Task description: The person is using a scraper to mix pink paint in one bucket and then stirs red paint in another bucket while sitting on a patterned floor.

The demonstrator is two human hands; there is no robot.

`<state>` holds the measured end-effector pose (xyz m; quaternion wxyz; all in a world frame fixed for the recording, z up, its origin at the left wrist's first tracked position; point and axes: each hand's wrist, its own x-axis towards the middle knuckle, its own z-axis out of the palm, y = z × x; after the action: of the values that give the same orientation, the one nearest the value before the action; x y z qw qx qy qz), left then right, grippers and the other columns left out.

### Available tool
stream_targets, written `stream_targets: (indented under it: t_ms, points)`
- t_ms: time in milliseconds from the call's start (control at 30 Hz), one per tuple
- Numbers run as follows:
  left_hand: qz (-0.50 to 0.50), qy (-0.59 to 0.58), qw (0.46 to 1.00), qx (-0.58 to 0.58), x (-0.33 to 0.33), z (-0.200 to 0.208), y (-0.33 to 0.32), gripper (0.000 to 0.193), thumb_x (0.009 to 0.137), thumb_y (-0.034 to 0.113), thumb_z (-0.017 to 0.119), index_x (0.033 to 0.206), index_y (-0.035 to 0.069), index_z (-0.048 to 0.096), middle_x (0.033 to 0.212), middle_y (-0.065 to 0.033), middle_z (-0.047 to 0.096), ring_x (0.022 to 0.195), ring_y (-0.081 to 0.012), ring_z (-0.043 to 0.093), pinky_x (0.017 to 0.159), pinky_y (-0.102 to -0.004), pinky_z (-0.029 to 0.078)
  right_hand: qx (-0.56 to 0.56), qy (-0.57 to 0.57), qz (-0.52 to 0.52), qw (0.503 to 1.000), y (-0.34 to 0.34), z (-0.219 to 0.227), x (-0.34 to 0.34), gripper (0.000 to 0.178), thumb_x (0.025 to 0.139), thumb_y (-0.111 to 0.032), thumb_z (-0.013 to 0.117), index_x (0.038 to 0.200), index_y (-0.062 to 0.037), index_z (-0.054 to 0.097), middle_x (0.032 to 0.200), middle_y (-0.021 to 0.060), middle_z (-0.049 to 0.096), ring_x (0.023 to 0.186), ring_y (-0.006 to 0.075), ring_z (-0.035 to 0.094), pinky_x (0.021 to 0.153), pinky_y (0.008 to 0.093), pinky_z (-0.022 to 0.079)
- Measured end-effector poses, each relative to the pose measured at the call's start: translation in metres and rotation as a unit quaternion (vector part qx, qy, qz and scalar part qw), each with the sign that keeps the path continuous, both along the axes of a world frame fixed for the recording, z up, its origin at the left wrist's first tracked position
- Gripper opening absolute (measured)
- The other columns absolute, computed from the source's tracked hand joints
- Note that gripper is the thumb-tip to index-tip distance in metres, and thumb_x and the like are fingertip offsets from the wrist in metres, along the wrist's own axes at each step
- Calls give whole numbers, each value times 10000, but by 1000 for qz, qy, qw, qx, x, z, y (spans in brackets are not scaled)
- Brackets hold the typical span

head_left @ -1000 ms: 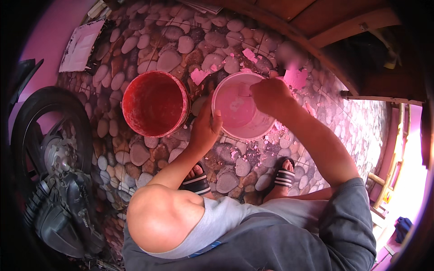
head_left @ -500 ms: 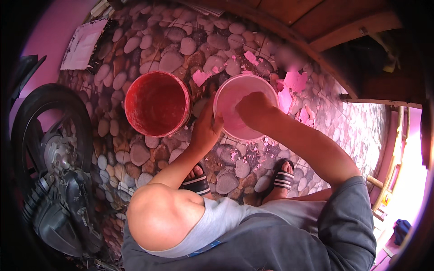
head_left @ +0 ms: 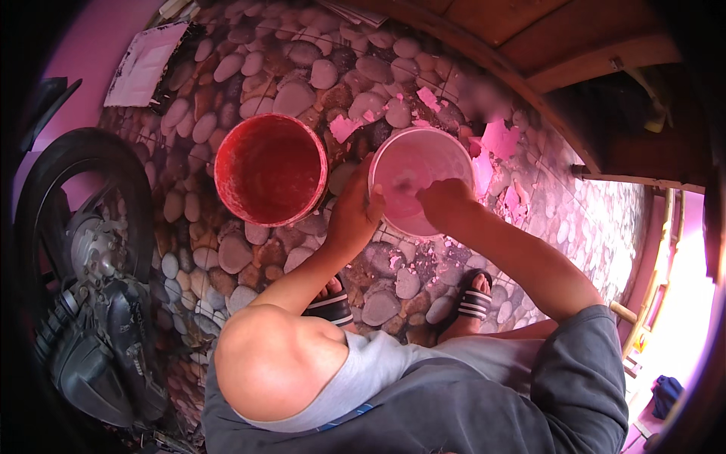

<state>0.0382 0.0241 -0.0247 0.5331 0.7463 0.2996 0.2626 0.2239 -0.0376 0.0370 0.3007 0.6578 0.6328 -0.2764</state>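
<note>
Pink bucket [head_left: 422, 145] stood on the floor [head_left: 234, 254], right of the red bucket [head_left: 257, 151]. My left hand [head_left: 355, 212] clasped its side; my right hand [head_left: 445, 203] bunched inside, holding what I couldn't tell. Scraps [head_left: 499, 140] lay about; pink residue inside suggested unfinished work.

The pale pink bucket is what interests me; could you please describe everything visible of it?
The bucket is round and open-topped, with a pale rim, and looks like plastic. It stands upright on the stone-patterned floor, right of the red bucket and apart from it. Its inside is pink, with a small dark patch; what that is cannot be told. The left hand touches its left side; the right hand reaches over the rim into its opening.
</note>
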Motion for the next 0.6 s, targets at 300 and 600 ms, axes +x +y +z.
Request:
stream_targets:
  t_ms: [300, 600]
  points:
    - [-6, 4, 1000, -5, 1, 1, 1, 485, 995, 246, 451, 1414, 19, 363, 1384, -221, 452, 1287, -350, 454, 1043, -390, 375, 90, 31, -168, 981, -17, -21, -11, 317, 845, -139, 500, 1128, -29, 588, 1056, 217, 639, 921, 375, 661, 797, 449, 541]
    - [-4, 35, 999, -14, -5, 2, 1, 490, 1002, 267, 434, 1419, 22, 355, 1387, -225, 447, 1284, -355, 458, 1034, -395, 387, 137, 136, -253, 948, -17, -32, -2, 346, 853, -131, 475, 1146, 44, 531, 901, 278, 662, 878, 410, 664, 808, 463, 533]
